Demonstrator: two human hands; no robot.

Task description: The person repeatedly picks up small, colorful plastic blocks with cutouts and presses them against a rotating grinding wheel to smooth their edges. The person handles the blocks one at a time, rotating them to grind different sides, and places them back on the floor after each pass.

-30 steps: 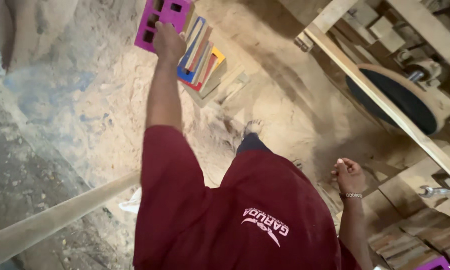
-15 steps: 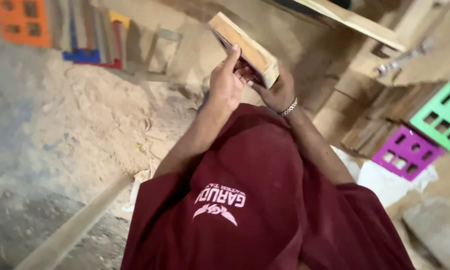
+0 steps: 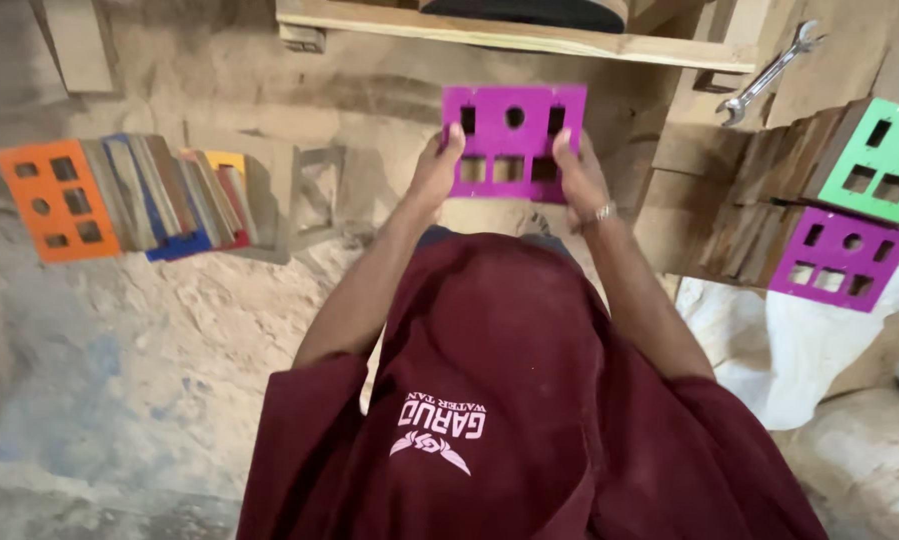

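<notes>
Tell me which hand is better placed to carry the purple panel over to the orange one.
Left, probably. The left hand grips the purple panel by its left edge, the side nearer the orange panel. The right hand holds the far edge and would have to cross over.

both arms stretched forward — left hand (image 3: pixel 437 172) and right hand (image 3: pixel 577 175) gripping.

You wear a loose maroon short-sleeved shirt (image 3: pixel 509 400) with a pale winged emblem (image 3: pixel 431 447), and a metal bracelet (image 3: pixel 603 212).
</notes>
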